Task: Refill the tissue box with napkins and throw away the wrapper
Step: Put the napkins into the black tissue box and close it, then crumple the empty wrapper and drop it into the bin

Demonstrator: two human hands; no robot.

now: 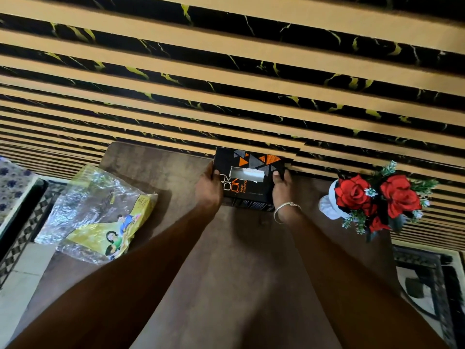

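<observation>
Head view: black tissue box sits at the far edge of the brown bench, against the striped wall; left hand and right hand each close their grip on one end; crumpled wrapper lies at bench left; red flowers stand right.

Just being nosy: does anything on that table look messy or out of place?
The crumpled yellow wrapper hangs over the table's left edge, emptied and not yet thrown away. The tissue box opening looks roughly torn.
</observation>
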